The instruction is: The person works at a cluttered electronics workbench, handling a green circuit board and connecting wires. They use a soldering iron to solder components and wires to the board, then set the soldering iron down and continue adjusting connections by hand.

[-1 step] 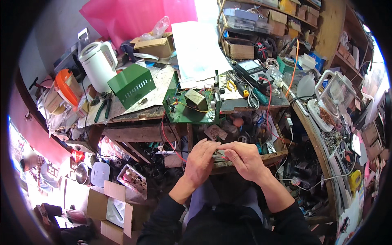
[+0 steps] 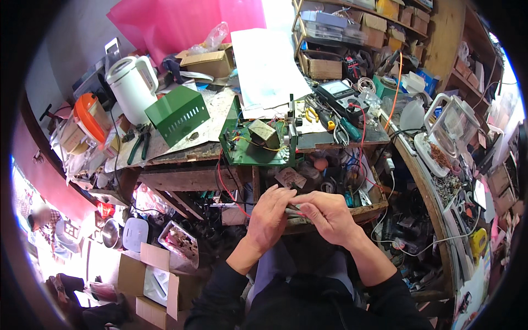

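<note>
My left hand [image 2: 269, 217] and my right hand [image 2: 331, 218] meet above the front edge of an open wooden drawer [image 2: 369, 210]. Both are closed, fingertips together, around something thin and greyish whose kind I cannot make out. The right thumb presses on it, and the left fingers cover its other end. Just beyond, a green metal chassis [image 2: 258, 159] with a boxy component [image 2: 264, 132] and loose wires stands at the bench edge. A red lead [image 2: 223, 184] hangs from it down toward my left hand.
Left on the bench lie a slotted green cover [image 2: 176, 115], dark-handled pliers [image 2: 140, 146] and a white jug [image 2: 131, 91]. A multimeter [image 2: 341, 96] and hand tools [image 2: 324, 118] crowd the right. An open cardboard box [image 2: 132, 278] is on the floor; another person [image 2: 52, 228] is at far left.
My left hand's fingers have shifted up very slightly, and less of the thin thing shows between my hands. Everything else stays where it was.
</note>
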Demonstrator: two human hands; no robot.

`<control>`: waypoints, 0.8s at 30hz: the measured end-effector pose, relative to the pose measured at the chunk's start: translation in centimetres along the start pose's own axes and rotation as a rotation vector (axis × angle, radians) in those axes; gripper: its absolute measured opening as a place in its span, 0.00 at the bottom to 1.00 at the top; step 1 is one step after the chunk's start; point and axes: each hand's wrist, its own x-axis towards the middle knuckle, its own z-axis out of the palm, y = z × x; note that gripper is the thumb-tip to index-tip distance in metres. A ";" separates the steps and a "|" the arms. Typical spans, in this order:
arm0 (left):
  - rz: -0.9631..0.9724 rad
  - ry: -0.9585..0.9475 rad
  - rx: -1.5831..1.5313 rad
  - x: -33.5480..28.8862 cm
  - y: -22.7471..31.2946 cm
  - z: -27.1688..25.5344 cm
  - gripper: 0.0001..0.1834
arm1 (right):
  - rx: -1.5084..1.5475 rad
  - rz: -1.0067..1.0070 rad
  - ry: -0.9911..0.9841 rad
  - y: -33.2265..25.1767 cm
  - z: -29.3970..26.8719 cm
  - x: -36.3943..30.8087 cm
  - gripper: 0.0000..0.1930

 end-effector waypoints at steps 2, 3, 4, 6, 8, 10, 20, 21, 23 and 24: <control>0.007 0.001 0.006 0.5 0.5 -0.9 0.31 | 0.061 0.002 -0.056 -1.2 -0.1 0.2 0.14; 0.016 0.020 0.010 0.8 0.5 -1.1 0.31 | 0.020 -0.033 -0.098 -1.8 -0.6 0.4 0.16; 0.024 0.038 0.015 1.1 0.6 -1.4 0.31 | 0.039 -0.123 -0.077 -2.6 -0.4 0.8 0.18; 0.058 0.044 0.031 2.2 0.7 -2.9 0.33 | 0.028 -0.174 -0.068 -2.6 0.6 1.0 0.21; 0.039 0.049 0.131 2.7 0.9 -3.6 0.34 | -0.002 -0.190 -0.003 -2.5 0.9 1.1 0.22; 0.012 0.024 0.316 3.4 1.0 -4.6 0.36 | -0.008 -0.204 0.053 -2.7 1.1 1.9 0.22; -0.056 0.248 0.670 2.0 0.6 -7.6 0.31 | 0.127 0.068 0.365 -3.2 0.7 6.5 0.10; -0.035 0.258 0.628 1.9 0.3 -7.5 0.31 | 0.066 0.078 0.343 -3.6 0.7 7.0 0.11; -0.011 0.294 0.559 2.3 0.3 -7.6 0.29 | -0.057 0.072 0.301 -3.9 0.7 7.7 0.14; -0.031 0.289 0.536 2.4 0.2 -7.5 0.29 | -0.121 0.057 0.285 -3.9 0.6 8.0 0.14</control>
